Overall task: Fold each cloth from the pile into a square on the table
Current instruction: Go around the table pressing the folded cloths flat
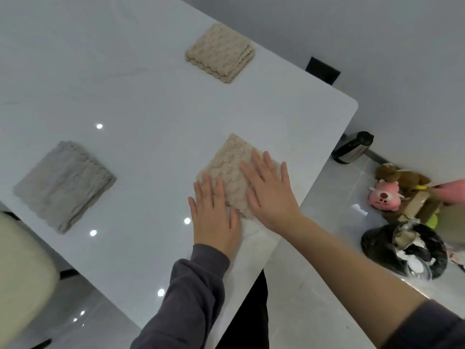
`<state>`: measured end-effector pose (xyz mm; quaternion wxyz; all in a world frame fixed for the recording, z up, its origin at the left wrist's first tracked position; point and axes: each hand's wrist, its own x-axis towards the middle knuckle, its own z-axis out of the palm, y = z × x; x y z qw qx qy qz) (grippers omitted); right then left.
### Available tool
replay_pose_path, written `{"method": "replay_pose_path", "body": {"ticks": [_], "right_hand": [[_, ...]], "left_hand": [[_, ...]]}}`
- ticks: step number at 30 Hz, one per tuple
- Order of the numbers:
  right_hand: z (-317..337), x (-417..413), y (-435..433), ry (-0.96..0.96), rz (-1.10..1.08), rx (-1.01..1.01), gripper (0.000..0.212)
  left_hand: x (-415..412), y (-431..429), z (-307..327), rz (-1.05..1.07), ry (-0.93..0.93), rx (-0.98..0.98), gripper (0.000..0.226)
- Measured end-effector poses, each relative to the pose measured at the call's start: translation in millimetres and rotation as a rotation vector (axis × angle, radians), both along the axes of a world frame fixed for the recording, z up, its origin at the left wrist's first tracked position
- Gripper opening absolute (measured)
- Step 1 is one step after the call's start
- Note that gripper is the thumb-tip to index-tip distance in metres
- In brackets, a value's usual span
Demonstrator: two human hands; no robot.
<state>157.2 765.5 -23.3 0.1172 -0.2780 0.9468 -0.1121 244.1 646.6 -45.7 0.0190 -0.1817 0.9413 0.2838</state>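
So the folded cloth [232, 157] sits on the table [125, 96] near its right edge, with both hands flat on it. The left hand [214, 217] is on its near-left corner, half on the tabletop. The right hand [270, 195] is just beside it, on the cloth's right part. Farther back, also by the right edge, there's a stack of cloths [221, 52]. Another cloth [65, 185] lies well off to the left. A chair [22, 273] is at near left, beside the table. On the floor to the right: a kettle [352, 147] farthest, plush toys [385, 195] nearer, then a bag [377, 248] nearest.

We're seeing a beige cloth [232, 170] lying folded square near the table [125, 96] edge. A beige stack [220, 52] and grey folded cloth [64, 185] are sitting well apart.
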Motion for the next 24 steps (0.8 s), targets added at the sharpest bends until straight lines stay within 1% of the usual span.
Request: {"method": "replay_pose_path", "body": {"ticks": [6,12,16,21,24], "right_hand": [[-13.7,-52.3,17.3,-0.095,0.138,-0.014,0.060],[-10.9,-82.2,14.1,-0.200,0.301,-0.087,0.057],[-16.9,-92.1,17.5,-0.179,0.370,-0.067,0.056],[-23.6,-96.7,44.4,-0.129,0.403,-0.050,0.053],[-22.9,-110.5,47.2,-0.139,0.455,-0.072,0.055]], "left_hand": [[-24.7,14.8,-7.5,0.150,-0.086,-0.033,0.070],[-44.5,33.3,-10.0,0.271,-0.114,-0.047,0.071],[-52.1,46.9,-16.7,0.308,-0.131,-0.070,0.070],[-50.3,69.2,-14.4,0.284,-0.139,-0.096,0.067],[-50.9,69.7,-13.0,0.355,-0.133,-0.100,0.066]]}}
